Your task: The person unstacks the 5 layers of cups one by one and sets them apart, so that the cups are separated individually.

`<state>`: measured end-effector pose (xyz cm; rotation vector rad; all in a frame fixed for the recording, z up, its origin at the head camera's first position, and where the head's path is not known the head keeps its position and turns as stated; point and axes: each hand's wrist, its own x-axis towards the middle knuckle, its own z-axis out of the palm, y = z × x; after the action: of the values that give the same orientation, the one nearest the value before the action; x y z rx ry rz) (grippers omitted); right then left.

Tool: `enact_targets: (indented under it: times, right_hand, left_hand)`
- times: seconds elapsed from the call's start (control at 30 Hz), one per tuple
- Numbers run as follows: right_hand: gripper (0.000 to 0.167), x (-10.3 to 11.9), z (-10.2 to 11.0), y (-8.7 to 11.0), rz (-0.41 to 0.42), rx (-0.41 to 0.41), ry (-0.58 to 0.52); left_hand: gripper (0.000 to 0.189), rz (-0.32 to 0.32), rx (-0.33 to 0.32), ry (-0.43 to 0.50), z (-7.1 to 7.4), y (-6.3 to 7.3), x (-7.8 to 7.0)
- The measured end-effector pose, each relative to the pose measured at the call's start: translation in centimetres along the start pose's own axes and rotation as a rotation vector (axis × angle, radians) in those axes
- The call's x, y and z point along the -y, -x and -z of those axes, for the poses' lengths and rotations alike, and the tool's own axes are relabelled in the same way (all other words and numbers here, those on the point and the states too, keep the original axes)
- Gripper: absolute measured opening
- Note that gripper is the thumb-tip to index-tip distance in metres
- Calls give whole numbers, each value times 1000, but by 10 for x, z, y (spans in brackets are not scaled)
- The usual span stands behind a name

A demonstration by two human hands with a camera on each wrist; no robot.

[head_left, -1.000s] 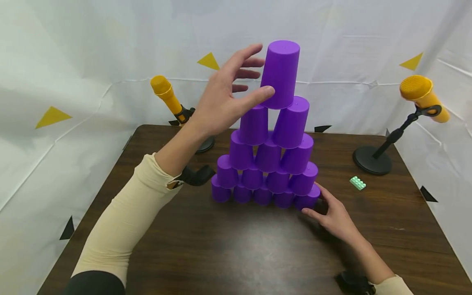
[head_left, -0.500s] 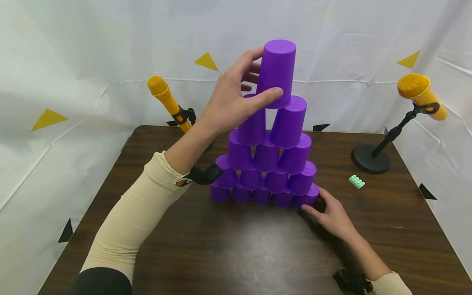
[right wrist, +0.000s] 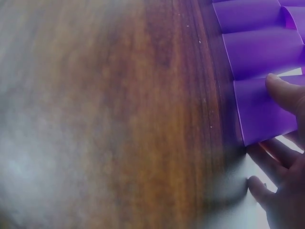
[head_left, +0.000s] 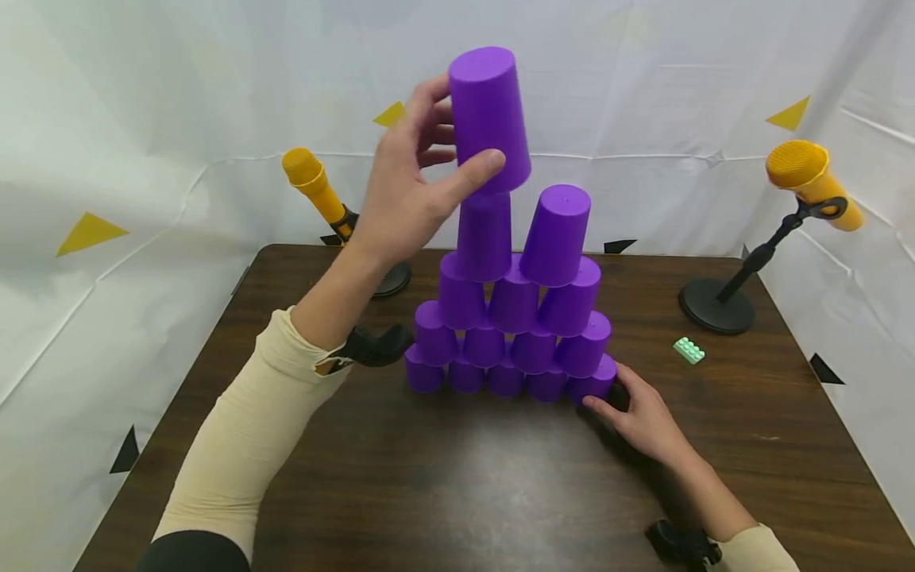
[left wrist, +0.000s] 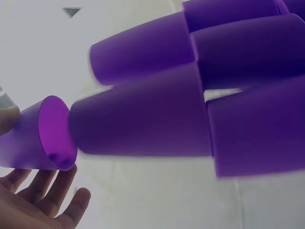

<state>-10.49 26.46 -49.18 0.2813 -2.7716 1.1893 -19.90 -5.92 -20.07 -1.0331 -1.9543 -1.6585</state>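
Note:
My left hand (head_left: 415,179) grips an upside-down purple cup (head_left: 488,111), thumb across its front and fingers behind. The cup tilts and overlaps the left cup of the row below in the head view; the left wrist view shows its open mouth (left wrist: 57,131) facing the pyramid. Under it rises a pyramid of upside-down purple cups, with two cups in its upper row, the right one (head_left: 559,234) standing uncovered. Down on the table, my right hand (head_left: 646,417) holds the bottom row's right end cup (head_left: 592,388), its thumb on the front and fingers round the outer side.
A yellow microphone (head_left: 314,183) on a stand is behind my left forearm. Another yellow microphone (head_left: 811,179) on a black stand (head_left: 717,306) stands at the right. A mint-green toy brick (head_left: 689,350) lies on the brown table (head_left: 457,492). White sheeting (head_left: 686,71) hangs behind.
My left hand has closed round the top cup, lifted it and carried it left, tilting it. My right hand stays at the bottom right cup.

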Motion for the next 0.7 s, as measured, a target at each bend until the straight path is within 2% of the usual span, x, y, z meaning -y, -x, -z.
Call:
enact_targets:
  times: [0.07,0.13,0.17,0.23,0.3,0.37,0.5,0.6,0.7]
  right_hand:
    - [63,0,0,0,1,3,-3]
    - [63,1,-1,0,-1,2,-3]
    - [63,1,-1,1,-2,3,-2]
    - [63,1,-1,2,-3,2,-1]
    - [62,0,0,3,-1,1,2]
    - [62,0,1,4,4,1,1]
    - [62,1,3,5,2,6,1]
    - [63,2,4,6,-8,11,3]
    - [63,3,5,7,-13,12,3]
  left_hand:
    - [55,-52,-54,26,13,8,1]
    - [53,-78,-105,37,29,19,4]
    - [53,-69,-138,42,37,26,7]
    - [53,-10,-215,52,54,44,13]
    - [55,78,-295,39,73,65,23]
    - [57,207,-387,-7,92,89,36]
    - [57,445,-516,-236,133,134,70]
    - [58,622,-575,-427,159,165,97]
    - [64,773,-585,-569,181,193,123]
